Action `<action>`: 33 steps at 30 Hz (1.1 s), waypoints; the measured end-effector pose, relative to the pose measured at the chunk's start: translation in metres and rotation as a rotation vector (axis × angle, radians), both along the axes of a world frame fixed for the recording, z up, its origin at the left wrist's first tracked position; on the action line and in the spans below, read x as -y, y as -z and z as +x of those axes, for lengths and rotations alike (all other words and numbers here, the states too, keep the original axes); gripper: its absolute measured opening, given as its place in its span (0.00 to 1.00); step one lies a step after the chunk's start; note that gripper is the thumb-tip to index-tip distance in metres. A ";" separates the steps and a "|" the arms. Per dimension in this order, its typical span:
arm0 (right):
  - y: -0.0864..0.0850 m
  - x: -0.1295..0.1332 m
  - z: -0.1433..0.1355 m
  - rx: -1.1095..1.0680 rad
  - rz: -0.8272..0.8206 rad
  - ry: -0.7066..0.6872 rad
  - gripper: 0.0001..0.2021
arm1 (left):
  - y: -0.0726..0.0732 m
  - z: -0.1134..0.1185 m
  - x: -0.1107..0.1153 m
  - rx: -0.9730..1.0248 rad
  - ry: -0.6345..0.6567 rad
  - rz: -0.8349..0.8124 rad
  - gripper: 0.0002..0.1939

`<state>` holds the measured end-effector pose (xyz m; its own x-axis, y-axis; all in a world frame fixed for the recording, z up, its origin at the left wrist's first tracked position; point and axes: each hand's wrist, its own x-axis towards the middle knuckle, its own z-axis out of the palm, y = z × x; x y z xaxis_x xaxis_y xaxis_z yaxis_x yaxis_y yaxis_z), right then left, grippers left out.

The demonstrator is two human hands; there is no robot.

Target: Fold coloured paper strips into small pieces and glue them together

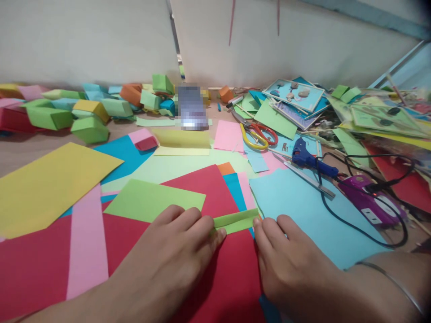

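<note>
Noted in the left hand (180, 251): a folded green strip (237, 220), pinched near its left end, with the thumb in front and the other fingers (198, 222) curled over from behind. Touched at its right end by a fingertip of the right hand (292, 255), with fingers bent; cannot tell whether pinched there or merely pressed. Creased lengthwise and located between both hands, over a red sheet (224, 273).

Just beyond the left hand, recorded a flat green sheet (153, 198); beside the right, a light-blue sheet (292, 208). Farther right, noted a silver cutter (311, 181), a blue glue gun (311, 161) and a purple power strip (357, 190), with scissors (254, 139) near the middle. Observed at the rear left of the desk (16, 154): many folded paper blocks (90, 130), in mixed colours. Also logged, ahead of the hands: a folded yellow sheet (183, 142).
</note>
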<state>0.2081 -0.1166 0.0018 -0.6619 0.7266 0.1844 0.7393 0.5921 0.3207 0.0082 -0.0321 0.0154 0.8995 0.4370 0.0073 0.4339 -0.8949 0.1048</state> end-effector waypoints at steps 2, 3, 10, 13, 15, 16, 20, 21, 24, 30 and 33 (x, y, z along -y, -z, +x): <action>-0.005 -0.003 0.001 -0.063 0.015 0.030 0.12 | 0.000 0.000 0.000 0.005 -0.009 0.003 0.17; -0.009 -0.005 0.001 -0.087 0.025 0.050 0.12 | 0.000 0.000 0.000 0.000 -0.007 -0.002 0.16; -0.014 -0.019 0.011 -0.153 -0.087 0.091 0.10 | -0.005 -0.003 0.001 -0.028 0.008 -0.076 0.12; -0.009 -0.028 0.017 -0.222 -0.267 0.114 0.10 | -0.003 -0.004 0.000 0.002 0.016 -0.106 0.12; -0.010 -0.035 0.020 -0.279 -0.437 0.153 0.08 | 0.002 -0.005 -0.001 0.016 0.028 -0.111 0.13; -0.013 -0.039 0.021 -0.307 -0.524 0.182 0.08 | 0.005 -0.006 -0.002 0.026 0.031 -0.105 0.13; -0.023 -0.049 0.021 -0.399 -0.712 0.301 0.08 | 0.011 -0.008 -0.003 0.070 0.046 -0.086 0.14; -0.024 -0.050 0.021 -0.410 -0.718 0.309 0.09 | 0.011 -0.008 -0.002 0.061 0.044 -0.096 0.14; -0.024 -0.052 0.020 -0.420 -0.689 0.285 0.11 | 0.004 -0.007 0.000 0.037 0.018 -0.129 0.14; -0.020 -0.053 0.018 -0.333 -0.633 0.268 0.11 | 0.005 -0.007 0.000 0.065 0.007 -0.145 0.13; -0.018 -0.052 0.017 -0.295 -0.580 0.263 0.10 | 0.014 -0.008 -0.003 0.076 0.013 -0.113 0.13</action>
